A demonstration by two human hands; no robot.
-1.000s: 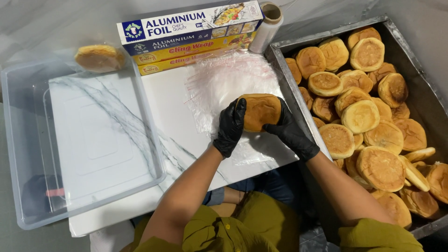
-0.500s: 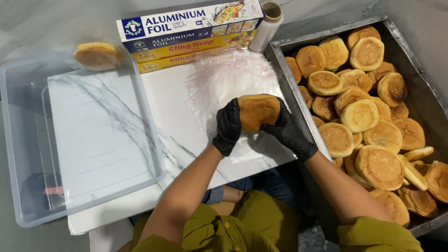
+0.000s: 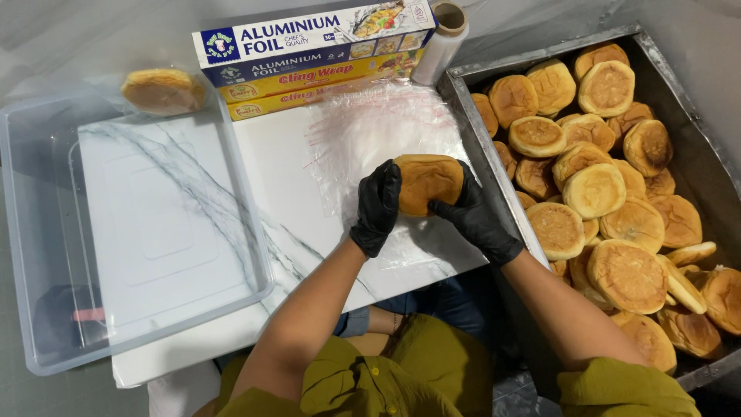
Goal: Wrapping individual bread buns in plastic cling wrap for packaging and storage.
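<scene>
Near the middle of the frame, the left hand in a black glove (image 3: 377, 207) and the right hand in a black glove (image 3: 475, 220) clasp one round golden-brown bun (image 3: 427, 182) between them. The left hand's fingers (image 3: 386, 181) curl closed against the bun's left edge, and the right hand's fingers (image 3: 448, 208) close around its lower right side. The bun is held over a crinkled sheet of clear plastic wrap (image 3: 370, 135) that lies spread on the white marble-patterned counter (image 3: 270, 177); whether the bun touches the sheet cannot be told.

At the right of the frame a large square metal tray (image 3: 463, 116) sits just beside the counter, piled with many more round golden-brown buns (image 3: 610, 193). At the top centre, a stack of long cardboard boxes of foil and cling wrap (image 3: 309, 54) lies along the far edge of the counter, with a roll of clear film on a cardboard tube (image 3: 441, 38) leaning just to its right. At the left, a clear rectangular plastic tub (image 3: 31, 232) rests partly on the counter, and a single wrapped bun (image 3: 162, 90) sits in its upper right corner, near the boxes. Olive-green sleeves (image 3: 625, 386) show at the bottom of the frame.
</scene>
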